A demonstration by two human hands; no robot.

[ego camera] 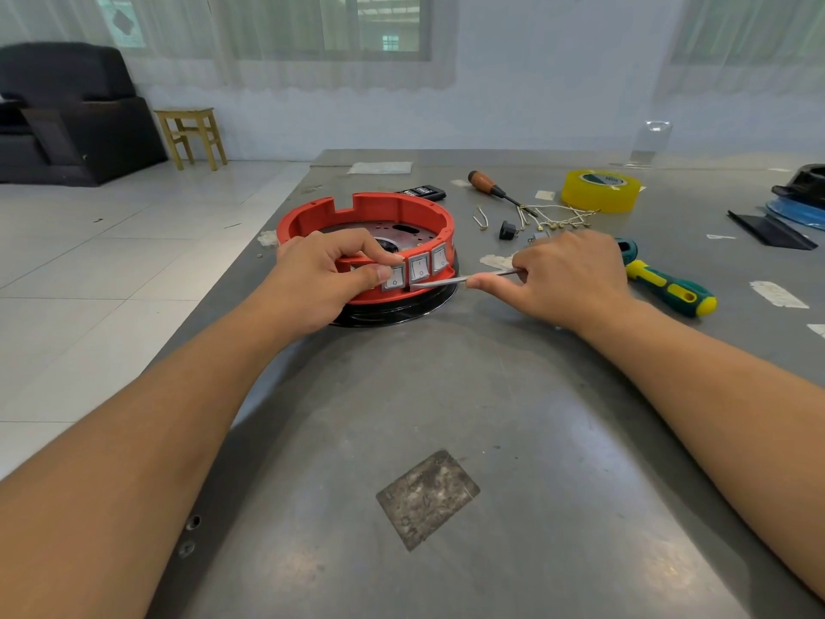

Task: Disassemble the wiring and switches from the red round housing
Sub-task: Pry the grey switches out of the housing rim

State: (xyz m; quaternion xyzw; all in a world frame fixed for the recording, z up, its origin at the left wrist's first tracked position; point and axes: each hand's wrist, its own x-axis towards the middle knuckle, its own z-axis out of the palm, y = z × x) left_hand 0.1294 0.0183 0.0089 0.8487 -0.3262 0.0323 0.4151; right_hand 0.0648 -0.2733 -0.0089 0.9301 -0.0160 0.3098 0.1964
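I see bare grey metal surface (513,395) between my forearms and the near edge, open for either hand. Ahead, the red round plastic housing (402,207) blocks the left side. Right of it lie loose pale wires (560,216), a small black plug (507,230), a yellow tape roll (600,189) and a green-and-yellow screwdriver (669,290), crowding that passage.

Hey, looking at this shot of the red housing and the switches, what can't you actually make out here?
All in the head view:
- Tip of the metal tool: where it meets the leftmost switch is too small to tell.
- Red housing interior: partly hidden by the left hand.
- Tool's handle: covered by the right hand.
- Loose wires: terminals too small.
- Black and blue object: cut off by the right edge.
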